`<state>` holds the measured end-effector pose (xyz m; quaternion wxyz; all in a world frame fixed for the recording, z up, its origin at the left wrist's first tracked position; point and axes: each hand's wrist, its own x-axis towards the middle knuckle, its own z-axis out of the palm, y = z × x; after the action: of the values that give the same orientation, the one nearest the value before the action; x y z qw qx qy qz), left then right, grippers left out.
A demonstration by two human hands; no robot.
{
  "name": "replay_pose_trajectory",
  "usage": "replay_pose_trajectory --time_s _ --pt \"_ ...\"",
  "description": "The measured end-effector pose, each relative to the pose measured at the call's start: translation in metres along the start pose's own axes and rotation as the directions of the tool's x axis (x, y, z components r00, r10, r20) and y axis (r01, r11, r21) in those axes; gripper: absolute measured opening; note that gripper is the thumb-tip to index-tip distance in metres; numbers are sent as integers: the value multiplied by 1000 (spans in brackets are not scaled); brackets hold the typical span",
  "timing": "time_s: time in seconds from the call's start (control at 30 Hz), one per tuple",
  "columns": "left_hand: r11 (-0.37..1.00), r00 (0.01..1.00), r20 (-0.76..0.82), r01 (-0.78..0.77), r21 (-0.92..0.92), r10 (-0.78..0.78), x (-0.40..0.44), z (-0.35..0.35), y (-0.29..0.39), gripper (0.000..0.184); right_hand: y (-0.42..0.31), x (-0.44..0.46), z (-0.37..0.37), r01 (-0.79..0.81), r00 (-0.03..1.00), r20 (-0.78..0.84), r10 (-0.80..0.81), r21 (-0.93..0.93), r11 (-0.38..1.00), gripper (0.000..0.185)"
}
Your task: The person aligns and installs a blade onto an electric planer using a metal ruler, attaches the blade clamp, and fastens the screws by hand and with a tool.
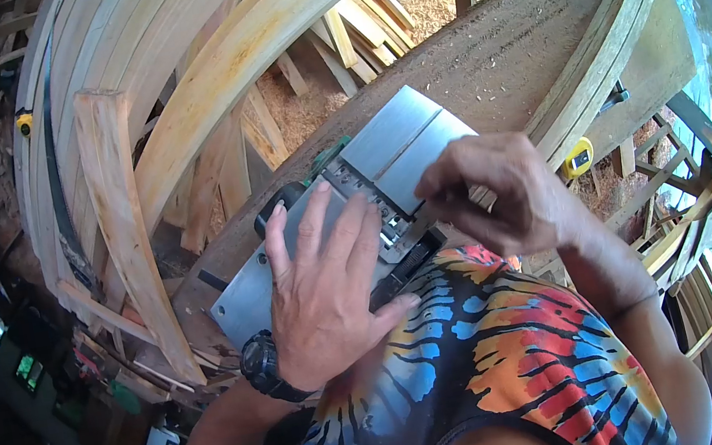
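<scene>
A power planer (404,143) lies with its flat metal sole facing up on a wooden board. My left hand (324,287), with a black watch on the wrist, rests on the sole, fingers spread. Beside the cutter slot in the middle of the tool, my right hand (499,196) is closed with fingers and thumb curled together over the sole's edge. What those fingers hold, if anything, is hidden.
A wide board (522,41) runs beneath the tool. Curved timbers (256,44) arch across the upper left. A yellow tape measure (579,158) sits to the right. Offcuts (364,28) and wood shavings lie beyond the board. An upright timber (125,229) stands at left.
</scene>
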<state>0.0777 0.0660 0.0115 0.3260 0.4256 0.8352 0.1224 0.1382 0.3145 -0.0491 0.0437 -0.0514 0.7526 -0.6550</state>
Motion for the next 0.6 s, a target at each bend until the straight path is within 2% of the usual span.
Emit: replay_pose_trajectory --time_s 0.1,0.17,0.2,0.33,0.6 --pt "1000 1000 -16 11 -10 -11 -1 2 2 92 -7 -19 15 18 1000 7 -18 -37 999 22" --pt "1000 999 -31 15 -26 -15 -1 3 2 92 -22 -27 15 1 999 46 5 -136 991 27" --pt "999 999 -39 12 -37 -13 -1 4 1 92 -17 -33 21 43 999 23 -41 -99 994 36" --pt "998 998 -53 12 -64 -15 -2 6 -1 91 -15 -53 33 40 999 15 -37 -213 976 46" --pt "998 997 -79 -6 -65 1 -3 10 0 92 -5 -59 39 38 998 -31 -45 -212 977 46"
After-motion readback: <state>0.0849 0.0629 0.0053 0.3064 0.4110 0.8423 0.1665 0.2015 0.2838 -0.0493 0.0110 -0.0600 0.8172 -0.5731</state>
